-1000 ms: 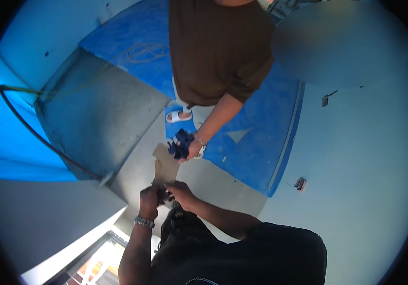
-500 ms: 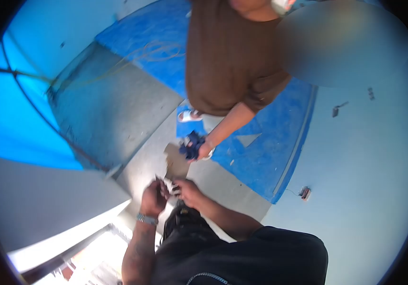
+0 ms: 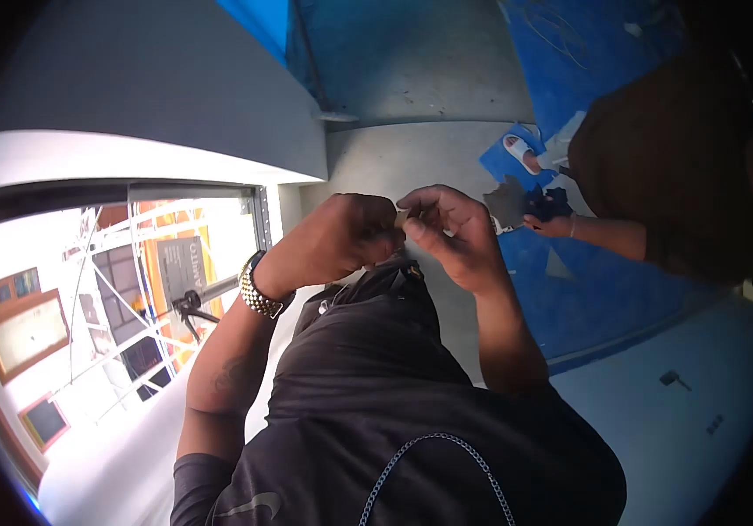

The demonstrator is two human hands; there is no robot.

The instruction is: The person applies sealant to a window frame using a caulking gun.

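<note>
Both of my hands are raised in front of my body, close together at the middle of the view. My left hand (image 3: 341, 235), with a metal watch (image 3: 258, 285) on the wrist, has its fingers curled inward. My right hand (image 3: 454, 235) faces it, thumb and forefinger bent toward the left fingertips. Something small and pale shows between the fingertips; what it is I cannot make out. Below the hands are my dark trousers (image 3: 368, 329).
Another person in a brown shirt (image 3: 657, 167) stands at the right, a hand holding a dark blue bundle (image 3: 554, 203). Blue sheeting (image 3: 604, 307) covers part of the floor. A bright window opening (image 3: 254, 206) lies at the left, with scaffolding outside.
The view has swung toward the window at the left, so the other person now appears farther right. My hands appear larger and higher, still close together.
</note>
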